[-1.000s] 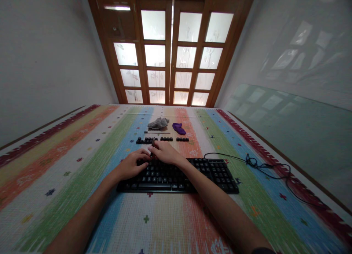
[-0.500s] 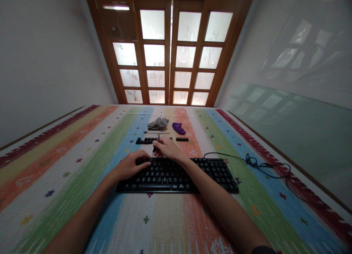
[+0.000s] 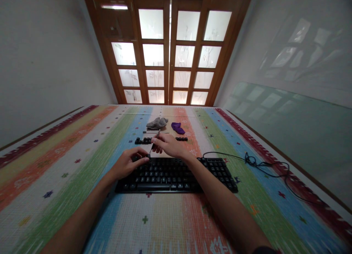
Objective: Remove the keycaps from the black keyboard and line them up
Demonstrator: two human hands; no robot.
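Observation:
A black keyboard (image 3: 162, 180) with light lettering lies across the cloth, its back edge under both hands. In my right hand (image 3: 169, 144) is a slim keycap puller (image 3: 154, 145), dark in the handle with a thin metal end pointing down and left. My left hand (image 3: 130, 161) is at the keyboard's back left, thumb and finger pinched around a small black keycap (image 3: 149, 155) at the puller's tip. Just beyond, several black keycaps (image 3: 143, 140) stand in a row, partly hidden by my right hand; more keycaps (image 3: 182, 139) show to its right.
A grey cloth (image 3: 157, 123) and a purple cloth (image 3: 178, 128) lie crumpled at the back. A thin rod (image 3: 148, 132) lies before the grey one. The keyboard's cable (image 3: 254, 161) is loosely coiled at right. A striped tablecloth (image 3: 137, 217) covers the table.
My right hand has drawn slightly back and up from the keyboard with the puller. A small keycap now shows between the puller's tip and my left fingers. The view has shifted slightly.

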